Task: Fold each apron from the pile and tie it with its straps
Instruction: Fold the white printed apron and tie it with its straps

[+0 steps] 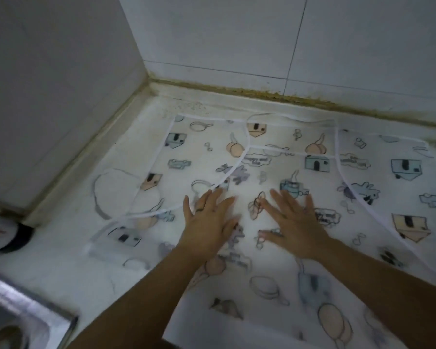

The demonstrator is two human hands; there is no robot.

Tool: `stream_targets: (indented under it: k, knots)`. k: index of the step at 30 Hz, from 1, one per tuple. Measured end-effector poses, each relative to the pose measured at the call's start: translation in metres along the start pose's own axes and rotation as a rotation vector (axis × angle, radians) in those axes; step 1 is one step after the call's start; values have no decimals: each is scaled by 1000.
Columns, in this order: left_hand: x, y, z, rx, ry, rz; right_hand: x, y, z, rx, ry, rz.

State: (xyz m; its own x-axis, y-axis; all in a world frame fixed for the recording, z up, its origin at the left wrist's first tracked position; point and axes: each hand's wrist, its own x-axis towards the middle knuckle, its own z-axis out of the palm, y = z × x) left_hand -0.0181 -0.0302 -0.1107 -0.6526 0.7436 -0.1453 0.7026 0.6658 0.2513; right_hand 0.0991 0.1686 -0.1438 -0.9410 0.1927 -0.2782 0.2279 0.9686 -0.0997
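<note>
The apron [275, 172] carries cloud-shaped prints with small lettering, too blurred to read, among drawings of houses, pans and peaches. Red marks on a round black-and-white container [3, 230] at the left edge are also illegible. The apron lies spread flat on a white worktop [61, 260] that runs into a corner of pale tiled wall [212, 34], with yellow-brown grime along the joint. The thin cloth is layered with white-edged pieces overlapping, and how many there are cannot be told. A thin strap [275, 117] loops near the back edge. The left hand [207, 222] and right hand [295, 222] press palm-down on the middle of the apron, close beside each other, each grip wide with fingers straight and spread, holding nothing. A steel sink [15, 318] is cut off at the lower left.
</note>
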Motion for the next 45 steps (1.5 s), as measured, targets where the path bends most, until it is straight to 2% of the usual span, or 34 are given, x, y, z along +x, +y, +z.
stream_targets:
  k: [2, 5, 9, 11, 13, 15, 17, 19, 21, 23, 26, 32, 35, 37, 39, 41, 43, 45]
  knots:
    - [-22, -6, -8, -115, 150, 5, 1, 11, -5, -28, -16, 0]
    - [-60, -25, -19, -155, 432, -63, -3, -4, -13, -79, -20, 8]
    - [-109, -59, -27, -244, 712, -316, -23, -63, -12, 34, 13, -63]
    - [-125, -68, -31, -297, 793, -536, -35, -93, -8, 106, 1, -93]
    - [-136, -77, -33, -522, 771, -827, -46, -114, -3, 128, -26, -99]
    - [-138, -88, -37, -888, 630, -1013, -52, -123, 3, 98, -27, -89]
    - [-136, -93, -39, -1307, 449, -1079, -57, -126, 11, 70, -29, -87]
    - [-131, -93, -40, -1526, 297, -1052, -62, -128, 17, 32, -18, -101]
    - [-123, -91, -39, -1627, 322, -1053, -64, -129, 22, -8, 24, -111]
    - [-117, -91, -38, -1711, 474, -1115, -66, -129, 25, -68, -12, -76]
    - [-116, -94, -41, -1682, 606, -1175, -65, -129, 29, -72, 7, -49]
    - [-126, -100, -41, -1581, 551, -1178, -65, -125, 32, -60, 116, -93]
    - [-129, -111, -46, -1453, 541, -1213, -67, -113, 25, -59, 174, 93]
    - [-134, -122, -48, -1278, 560, -1289, -72, -101, 24, -58, 120, 234]
    - [-137, -127, -46, -1051, 646, -1272, -76, -97, 25, -40, 63, 267]
    - [-141, -116, -44, -690, 753, -1143, -75, -105, 26, -21, 32, 231]
    - [-140, -94, -39, -341, 804, -835, -68, -116, 26, 2, -6, 177]
    - [-133, -73, -22, -180, 650, -456, -58, -126, 22, 87, -23, 109]
